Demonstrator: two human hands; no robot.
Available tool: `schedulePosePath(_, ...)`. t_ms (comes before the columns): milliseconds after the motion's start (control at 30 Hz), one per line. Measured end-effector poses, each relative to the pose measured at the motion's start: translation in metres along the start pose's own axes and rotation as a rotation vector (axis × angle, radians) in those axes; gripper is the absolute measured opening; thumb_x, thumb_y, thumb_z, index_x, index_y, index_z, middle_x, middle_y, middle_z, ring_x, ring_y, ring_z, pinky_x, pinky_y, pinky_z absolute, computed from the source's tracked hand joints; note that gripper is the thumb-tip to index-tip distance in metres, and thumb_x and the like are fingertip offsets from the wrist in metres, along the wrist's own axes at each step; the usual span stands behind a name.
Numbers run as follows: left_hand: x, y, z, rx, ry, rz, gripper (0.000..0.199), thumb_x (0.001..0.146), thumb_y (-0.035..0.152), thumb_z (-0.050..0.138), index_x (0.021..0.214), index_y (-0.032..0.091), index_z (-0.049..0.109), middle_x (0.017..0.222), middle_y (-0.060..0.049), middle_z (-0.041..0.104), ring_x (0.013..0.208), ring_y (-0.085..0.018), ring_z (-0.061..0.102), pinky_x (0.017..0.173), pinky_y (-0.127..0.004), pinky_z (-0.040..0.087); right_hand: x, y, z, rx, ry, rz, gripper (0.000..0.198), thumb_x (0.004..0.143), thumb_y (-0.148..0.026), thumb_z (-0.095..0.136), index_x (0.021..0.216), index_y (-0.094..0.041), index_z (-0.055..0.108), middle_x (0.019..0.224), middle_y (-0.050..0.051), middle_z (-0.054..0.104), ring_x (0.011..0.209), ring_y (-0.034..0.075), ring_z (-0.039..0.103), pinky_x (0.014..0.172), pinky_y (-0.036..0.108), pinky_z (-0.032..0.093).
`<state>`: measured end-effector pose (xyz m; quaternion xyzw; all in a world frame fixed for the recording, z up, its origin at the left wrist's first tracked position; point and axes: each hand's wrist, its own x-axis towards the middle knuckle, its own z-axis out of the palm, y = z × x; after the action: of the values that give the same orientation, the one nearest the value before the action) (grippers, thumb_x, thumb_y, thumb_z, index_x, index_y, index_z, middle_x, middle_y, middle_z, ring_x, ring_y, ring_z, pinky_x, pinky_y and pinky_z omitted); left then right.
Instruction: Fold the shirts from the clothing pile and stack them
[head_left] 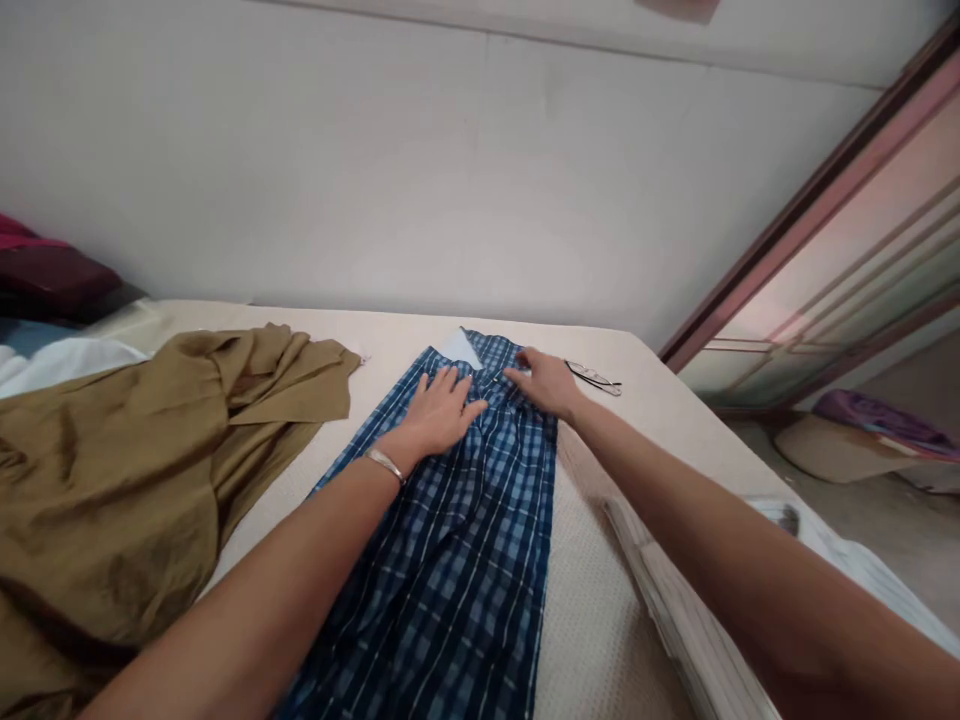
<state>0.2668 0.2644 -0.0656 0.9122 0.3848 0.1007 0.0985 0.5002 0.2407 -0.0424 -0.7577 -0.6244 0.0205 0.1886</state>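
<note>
A blue checked garment point(480, 540) lies lengthwise on the cream bed cover point(592, 620), with a white patch showing at its far end. My left hand point(439, 410), a silver bangle on its wrist, rests flat on the cloth near that far end, fingers spread. At the garment's far right edge, my right hand point(545, 382) touches the fabric with thumb and fingers apart. A pair of eyeglasses point(594, 378) sits just beyond the right hand.
Crumpled olive-brown cloth point(142, 440) spreads over the left side. Striped folded fabric point(697, 630) lies under my right forearm. A white wall point(450, 180) stands behind the bed. At far left is a dark maroon item point(56, 275); a purple cloth point(889, 420) is beyond the right edge.
</note>
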Motion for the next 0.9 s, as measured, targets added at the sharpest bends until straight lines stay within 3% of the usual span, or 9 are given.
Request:
schedulePosePath(133, -0.004, 0.010, 0.028, 0.040, 0.023, 0.033, 0.077, 0.100, 0.066, 0.030, 0.159, 0.017, 0.036, 0.169, -0.019, 0.026, 0.157, -0.039, 0.016, 0.124, -0.064, 0.011, 0.067, 0.029, 0.023, -0.085, -0.054, 0.136, 0.070, 0.097, -0.060, 0.053, 0.143, -0.008, 0.051, 0.138, 0.024, 0.061, 0.125, 0.032, 0.059, 0.102, 0.040, 0.044)
schedulePosePath(300, -0.006, 0.006, 0.037, 0.041, 0.031, 0.043, 0.079, 0.100, 0.068, 0.029, 0.160, 0.018, 0.034, 0.169, -0.019, 0.025, 0.157, -0.039, 0.015, 0.124, -0.066, 0.010, 0.101, 0.028, 0.054, -0.196, -0.006, 0.253, 0.099, 0.079, -0.086, 0.056, 0.133, -0.004, 0.059, 0.131, 0.029, 0.062, 0.123, 0.040, 0.058, 0.098, 0.047, 0.046)
schedulePosePath(367, -0.004, 0.005, 0.035, 0.039, 0.019, 0.046, 0.079, 0.100, 0.069, 0.028, 0.160, 0.018, 0.034, 0.169, -0.019, 0.023, 0.157, -0.040, 0.014, 0.123, -0.066, 0.010, 0.104, 0.023, 0.057, -0.223, -0.034, 0.218, 0.086, 0.081, -0.081, 0.059, 0.126, -0.008, 0.065, 0.125, 0.026, 0.066, 0.116, 0.038, 0.062, 0.093, 0.045, 0.048)
schedulePosePath(500, -0.005, 0.005, 0.033, 0.025, 0.017, 0.048, 0.078, 0.100, 0.068, 0.029, 0.160, 0.018, 0.035, 0.169, -0.020, 0.024, 0.157, -0.041, 0.015, 0.123, -0.067, 0.011, 0.101, 0.011, 0.048, -0.307, -0.080, 0.067, 0.040, 0.096, -0.050, 0.056, 0.115, -0.018, 0.072, 0.122, 0.018, 0.070, 0.108, 0.031, 0.065, 0.087, 0.039, 0.048)
schedulePosePath(667, -0.007, 0.002, 0.033, -0.069, 0.040, 0.081, 0.076, 0.098, 0.066, 0.042, 0.156, 0.017, 0.041, 0.167, -0.020, 0.028, 0.156, -0.041, 0.018, 0.123, -0.066, 0.011, 0.086, -0.023, 0.015, -0.423, 0.043, -0.070, 0.036, 0.101, -0.043, 0.048, 0.119, -0.018, 0.068, 0.113, 0.018, 0.073, 0.100, 0.031, 0.067, 0.079, 0.036, 0.043)
schedulePosePath(733, -0.003, -0.002, 0.033, -0.283, 0.100, 0.081, 0.070, 0.092, 0.060, 0.059, 0.147, 0.018, 0.053, 0.163, -0.019, 0.039, 0.154, -0.040, 0.025, 0.125, -0.063, 0.012, 0.067, -0.046, -0.007, -0.459, 0.093, -0.139, 0.036, 0.102, -0.042, 0.046, 0.119, -0.017, 0.065, 0.108, 0.019, 0.074, 0.097, 0.031, 0.067, 0.076, 0.034, 0.041)
schedulePosePath(800, 0.002, -0.011, 0.030, -0.752, 0.258, -0.028, 0.055, 0.083, 0.050, 0.074, 0.127, 0.019, 0.065, 0.148, -0.016, 0.058, 0.146, -0.036, 0.041, 0.125, -0.055, 0.021, 0.035, -0.075, -0.028, -0.487, 0.131, -0.223, 0.034, 0.104, -0.039, 0.042, 0.119, -0.017, 0.062, 0.102, 0.018, 0.074, 0.092, 0.030, 0.067, 0.073, 0.034, 0.039)
schedulePosePath(900, 0.010, -0.036, 0.018, -1.445, 0.493, -0.321, 0.042, 0.091, 0.055, 0.061, 0.106, 0.016, 0.066, 0.117, -0.015, 0.073, 0.119, -0.027, 0.065, 0.107, -0.043, 0.049, -0.035, -0.119, -0.039, -0.531, 0.082, -0.387, 0.027, 0.105, -0.025, 0.036, 0.118, -0.018, 0.058, 0.101, 0.016, 0.073, 0.079, 0.025, 0.067, 0.066, 0.032, 0.036)
